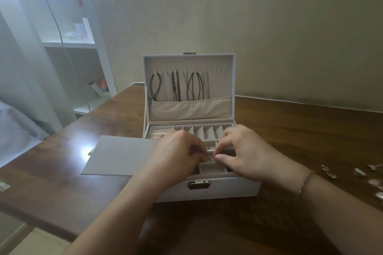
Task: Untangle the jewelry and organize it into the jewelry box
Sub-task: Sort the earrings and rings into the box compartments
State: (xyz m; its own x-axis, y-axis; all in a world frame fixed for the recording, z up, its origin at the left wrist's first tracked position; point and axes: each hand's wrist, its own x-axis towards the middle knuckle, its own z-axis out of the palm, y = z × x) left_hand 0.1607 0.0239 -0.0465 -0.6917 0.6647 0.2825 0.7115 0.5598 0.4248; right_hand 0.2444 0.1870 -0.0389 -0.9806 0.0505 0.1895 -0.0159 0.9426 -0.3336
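Wooden table point(310, 130) carries the white jewelry box point(207, 189), lid up, black cords hung inside. Loose pieces point(359, 172) lie well apart at my right. My left hand point(176, 151) and right hand point(240, 149) both pinch 1 small silvery piece point(209, 158) over the compartments. Risk, my judgement: pulling unevenly tightens the tangle, or it drops into the wrong compartment.
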